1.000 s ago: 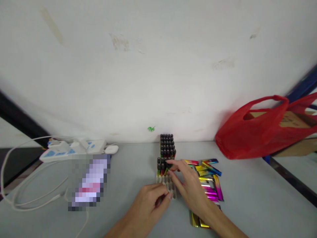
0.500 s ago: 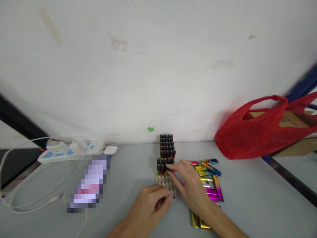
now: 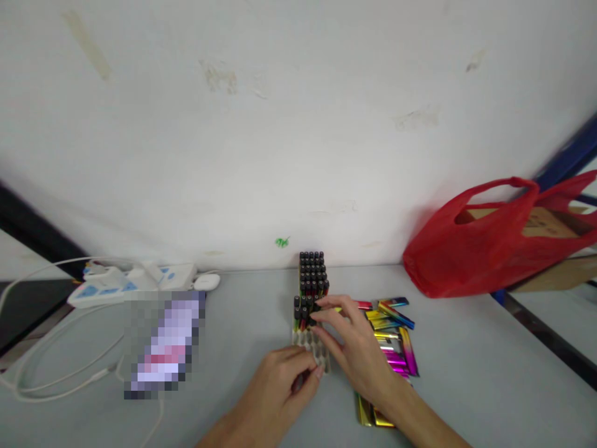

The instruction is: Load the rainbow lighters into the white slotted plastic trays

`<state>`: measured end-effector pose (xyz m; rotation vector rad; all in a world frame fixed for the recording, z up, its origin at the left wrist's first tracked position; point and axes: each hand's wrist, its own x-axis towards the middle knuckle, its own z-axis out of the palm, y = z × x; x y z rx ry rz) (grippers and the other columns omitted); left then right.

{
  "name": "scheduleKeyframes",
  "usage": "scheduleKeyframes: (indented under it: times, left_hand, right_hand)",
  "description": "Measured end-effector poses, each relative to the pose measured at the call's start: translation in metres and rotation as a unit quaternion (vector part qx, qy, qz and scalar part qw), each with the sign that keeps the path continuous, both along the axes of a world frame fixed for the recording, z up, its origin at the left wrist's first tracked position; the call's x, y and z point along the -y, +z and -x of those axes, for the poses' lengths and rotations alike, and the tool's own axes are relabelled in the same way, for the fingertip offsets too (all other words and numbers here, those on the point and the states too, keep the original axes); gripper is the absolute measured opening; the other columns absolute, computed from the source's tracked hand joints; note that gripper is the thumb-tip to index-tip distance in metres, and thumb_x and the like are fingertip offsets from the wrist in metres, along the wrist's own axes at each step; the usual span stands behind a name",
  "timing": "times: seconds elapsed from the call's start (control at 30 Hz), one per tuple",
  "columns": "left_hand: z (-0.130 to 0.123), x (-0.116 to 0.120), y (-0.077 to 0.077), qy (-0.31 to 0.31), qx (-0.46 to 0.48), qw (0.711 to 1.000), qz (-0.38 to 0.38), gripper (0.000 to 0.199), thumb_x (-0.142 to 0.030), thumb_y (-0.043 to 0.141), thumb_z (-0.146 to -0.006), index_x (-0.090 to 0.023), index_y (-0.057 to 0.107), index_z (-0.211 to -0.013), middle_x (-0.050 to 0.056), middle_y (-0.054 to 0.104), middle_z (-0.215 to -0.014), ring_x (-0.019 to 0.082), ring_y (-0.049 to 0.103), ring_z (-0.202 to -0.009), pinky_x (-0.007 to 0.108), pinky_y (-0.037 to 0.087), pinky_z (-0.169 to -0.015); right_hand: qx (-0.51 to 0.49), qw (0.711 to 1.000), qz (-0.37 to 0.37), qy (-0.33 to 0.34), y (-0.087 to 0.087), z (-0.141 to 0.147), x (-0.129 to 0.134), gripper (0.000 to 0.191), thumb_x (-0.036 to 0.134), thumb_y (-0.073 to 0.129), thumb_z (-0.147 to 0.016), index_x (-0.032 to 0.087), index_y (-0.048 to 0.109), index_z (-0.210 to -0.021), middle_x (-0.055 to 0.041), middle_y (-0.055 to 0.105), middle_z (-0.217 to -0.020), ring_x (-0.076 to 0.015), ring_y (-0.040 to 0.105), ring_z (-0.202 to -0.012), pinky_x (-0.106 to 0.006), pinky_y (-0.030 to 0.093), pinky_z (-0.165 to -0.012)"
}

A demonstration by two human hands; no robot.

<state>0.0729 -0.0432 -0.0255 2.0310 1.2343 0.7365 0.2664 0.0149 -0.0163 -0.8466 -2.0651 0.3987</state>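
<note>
A narrow pale tray with rows of holes (image 3: 305,339) lies on the grey table, its near holes bare. Slim black-topped tubes with coloured lower parts (image 3: 297,314) stand upright in its farther rows. My right hand (image 3: 352,339) reaches over the tray from the right, thumb and fingertips closed round a black-topped tube (image 3: 312,322) at the front of these rows. The tube's lower end is hard to make out. At the near end, my left hand (image 3: 286,379) pinches the tray's edge, its fingers partly hiding that corner.
Behind stands another dense block of black-topped tubes (image 3: 311,274). Shiny multicoloured flat pieces (image 3: 408,351) lie loose at right, partly under my right forearm. A red bag (image 3: 471,255) sits back right. At left are a power strip (image 3: 135,283), white cables and a blurred-out phone-like object (image 3: 168,342).
My right fingers have spread slightly and now grip the tube's black top more visibly. My left hand stays in place at the tray. The view has shifted slightly.
</note>
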Motion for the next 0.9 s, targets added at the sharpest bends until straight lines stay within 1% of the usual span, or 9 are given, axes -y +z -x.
scheduleKeyframes:
  times: [0.07, 0.13, 0.27, 0.43, 0.53, 0.63, 0.7, 0.8, 0.9]
  left_hand:
    - [0.000, 0.000, 0.000, -0.001, 0.003, 1.000, -0.001, 0.034, -0.026, 0.052, -0.109, -0.021, 0.051, -0.076, -0.001, 0.058, -0.074, 0.016, 0.056, -0.070, 0.027, 0.035, -0.066]
    - [0.000, 0.000, -0.001, -0.001, 0.004, 1.000, -0.006, 0.034, -0.026, 0.052, -0.109, -0.021, 0.050, -0.076, -0.001, 0.059, -0.074, 0.016, 0.057, -0.070, 0.027, 0.036, -0.066]
    - [0.000, 0.001, -0.003, 0.004, -0.004, 1.000, -0.010, 0.034, -0.026, 0.053, -0.109, -0.021, 0.049, -0.075, -0.001, 0.060, -0.074, 0.017, 0.058, -0.071, 0.027, 0.037, -0.067]
    - [-0.001, 0.001, -0.003, 0.001, -0.010, 1.000, -0.006, 0.034, -0.025, 0.053, -0.108, -0.022, 0.049, -0.075, -0.001, 0.059, -0.073, 0.017, 0.058, -0.071, 0.028, 0.038, -0.068]
    - [-0.001, 0.001, -0.002, 0.000, -0.010, 1.000, -0.004, 0.034, -0.026, 0.052, -0.109, -0.021, 0.050, -0.076, -0.001, 0.060, -0.075, 0.017, 0.059, -0.072, 0.028, 0.038, -0.069]
    - [0.000, 0.001, 0.000, -0.001, -0.008, 1.000, -0.010, 0.033, -0.025, 0.052, -0.109, -0.021, 0.050, -0.076, -0.001, 0.060, -0.075, 0.017, 0.059, -0.072, 0.028, 0.038, -0.069]
    - [0.000, 0.001, 0.001, 0.001, -0.009, 1.000, -0.014, 0.033, -0.024, 0.053, -0.108, -0.021, 0.049, -0.075, -0.002, 0.058, -0.074, 0.017, 0.058, -0.071, 0.028, 0.037, -0.068]
    - [0.000, 0.001, 0.002, 0.005, -0.016, 1.000, -0.015, 0.035, -0.023, 0.054, -0.108, -0.021, 0.048, -0.073, -0.002, 0.056, -0.072, 0.016, 0.057, -0.069, 0.028, 0.036, -0.066]
    - [0.000, 0.001, 0.002, 0.004, -0.018, 1.000, -0.010, 0.036, -0.023, 0.054, -0.108, -0.021, 0.047, -0.072, -0.003, 0.055, -0.071, 0.015, 0.056, -0.068, 0.027, 0.035, -0.066]
  right_hand:
    - [0.004, 1.000, 0.009, 0.014, 0.000, 0.000, 0.000, 0.023, 0.014, 0.063, -0.109, 0.025, 0.068, -0.127, -0.0107, 0.068, -0.128, -0.0261, 0.069, -0.119, -0.041, 0.059, -0.101]
    - [0.017, 0.999, 0.020, 0.023, -0.001, 0.001, 0.001, 0.027, 0.013, 0.061, -0.109, 0.026, 0.066, -0.133, -0.0087, 0.071, -0.121, -0.0253, 0.071, -0.112, -0.040, 0.060, -0.097]
    - [0.035, 0.999, 0.031, 0.017, -0.002, 0.002, 0.001, 0.035, 0.011, 0.063, -0.107, 0.025, 0.063, -0.139, -0.0087, 0.071, -0.118, -0.0263, 0.071, -0.108, -0.041, 0.060, -0.093]
    - [0.065, 0.998, -0.008, -0.019, -0.006, 0.003, 0.000, 0.034, 0.011, 0.061, -0.108, 0.024, 0.064, -0.139, -0.0086, 0.071, -0.111, -0.0275, 0.071, -0.100, -0.041, 0.060, -0.086]
    - [0.070, 0.997, -0.022, -0.024, -0.008, 0.004, 0.000, 0.033, 0.012, 0.059, -0.109, 0.022, 0.062, -0.141, -0.0095, 0.072, -0.111, -0.0274, 0.072, -0.100, -0.041, 0.060, -0.086]
    - [0.063, 0.997, -0.033, -0.036, -0.007, 0.004, 0.000, 0.030, 0.014, 0.059, -0.109, 0.022, 0.063, -0.137, -0.0088, 0.073, -0.107, -0.0269, 0.071, -0.097, -0.040, 0.059, -0.086]
    - [0.044, 0.996, -0.049, -0.066, -0.004, 0.001, -0.002, 0.023, 0.014, 0.059, -0.108, 0.022, 0.065, -0.130, -0.0074, 0.072, -0.103, -0.0264, 0.071, -0.094, -0.039, 0.057, -0.085]
    - [0.031, 0.987, -0.054, -0.148, 0.001, -0.008, -0.010, 0.013, 0.013, 0.059, -0.106, 0.022, 0.066, -0.111, -0.0065, 0.071, -0.097, -0.0268, 0.069, -0.091, -0.040, 0.055, -0.084]
    - [0.120, 0.969, -0.020, -0.213, 0.003, -0.021, -0.020, 0.011, 0.012, 0.063, -0.102, 0.021, 0.067, -0.099, -0.0077, 0.069, -0.095, -0.0296, 0.067, -0.092, -0.041, 0.052, -0.082]
